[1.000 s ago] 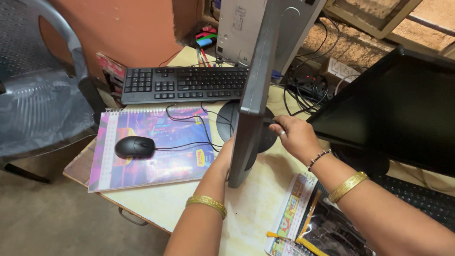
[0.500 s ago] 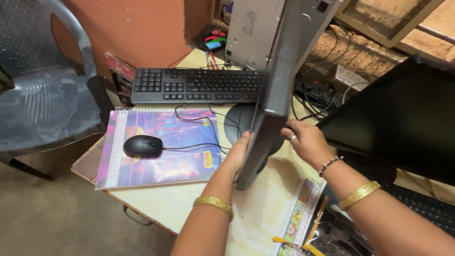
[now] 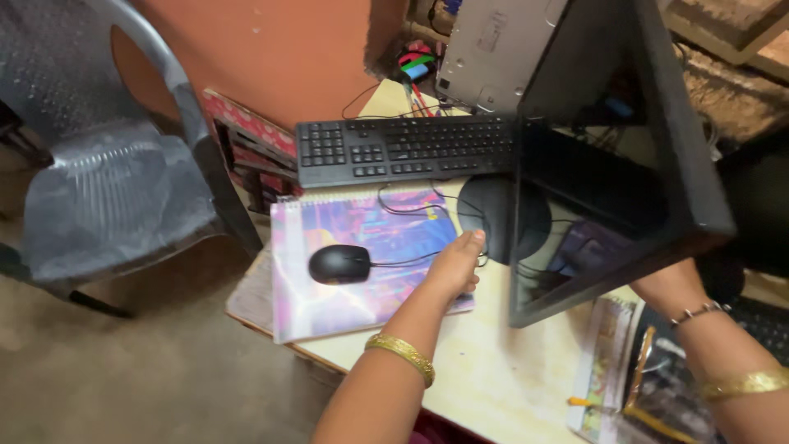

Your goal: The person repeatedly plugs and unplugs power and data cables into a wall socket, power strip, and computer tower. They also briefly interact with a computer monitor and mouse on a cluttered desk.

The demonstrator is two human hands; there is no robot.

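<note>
Swung round since a moment ago, one black monitor (image 3: 608, 156) now shows its dark screen, tilted above its round base (image 3: 493, 215). Left hand (image 3: 454, 267) lies open beside its near-left edge, gripping nothing; right hand (image 3: 670, 284) is hidden behind it, grip unclear. One keyboard (image 3: 403, 148) far, one mouse (image 3: 339, 264) on one notebook (image 3: 353, 263) left; bare tabletop (image 3: 485, 370) near.

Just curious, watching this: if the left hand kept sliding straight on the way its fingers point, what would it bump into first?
Probably the round black monitor base: the left hand points up the desk with its fingertips right beside it. The keyboard lies farther along. Depth is hard to judge.
</note>
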